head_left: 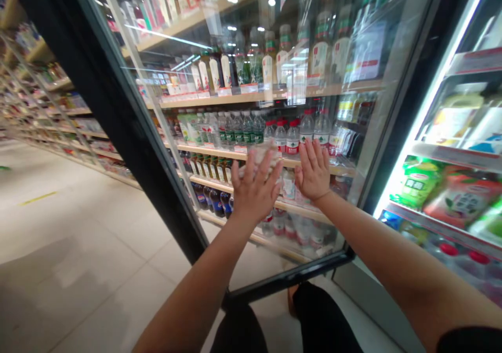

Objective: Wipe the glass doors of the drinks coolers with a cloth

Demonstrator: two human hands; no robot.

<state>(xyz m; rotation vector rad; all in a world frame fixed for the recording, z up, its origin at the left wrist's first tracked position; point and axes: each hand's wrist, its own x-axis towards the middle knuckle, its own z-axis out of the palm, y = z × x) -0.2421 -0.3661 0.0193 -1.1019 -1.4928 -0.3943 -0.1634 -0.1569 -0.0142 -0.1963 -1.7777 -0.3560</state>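
A glass cooler door (270, 269) in a dark frame stands swung out in front of me. My left hand (254, 191) lies with spread fingers over a pale crumpled cloth (262, 154), pressing it against the pane. The cloth is partly hidden behind the fingers, and its edges are blurred. To the right, my right hand (315, 172) is stretched out flat at the glass, fingers only slightly apart, holding nothing. Reflections of lights show on the upper pane.
Through the glass, wooden shelves (235, 98) carry many drink bottles. On the right the lit cooler (431, 227) holds bagged drinks (466, 193) and red-capped bottles. Long store shelves (74, 112) run along the left above a tiled floor (98, 238). My legs are close below the door's bottom edge.
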